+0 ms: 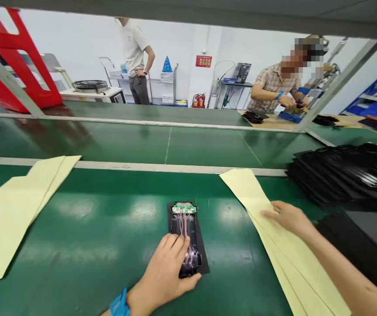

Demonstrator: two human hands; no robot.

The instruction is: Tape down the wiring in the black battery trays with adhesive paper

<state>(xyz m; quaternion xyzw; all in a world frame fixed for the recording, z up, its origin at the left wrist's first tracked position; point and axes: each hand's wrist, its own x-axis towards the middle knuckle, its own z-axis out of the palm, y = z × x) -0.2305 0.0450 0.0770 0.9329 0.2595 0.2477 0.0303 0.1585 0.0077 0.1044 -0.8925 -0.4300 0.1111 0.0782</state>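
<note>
Near the middle of the green bench lies a black plastic housing with its inside facing up. A green circuit board sits at its far end, and reddish wires run from it toward the near end. Under the housing is a flat black sheet. My left hand grips the housing, fingers over its left side and thumb at the near end, hiding part of the inside. On the right, my right hand is over overlapping pale yellow sheets, its fingers apart and touching or just above them.
More yellow sheets lie at the left. Stacked black pieces crowd the right side. Pale rails cross the bench. Beyond it, one person stands and another handles parts. A red plastic frame stands far left.
</note>
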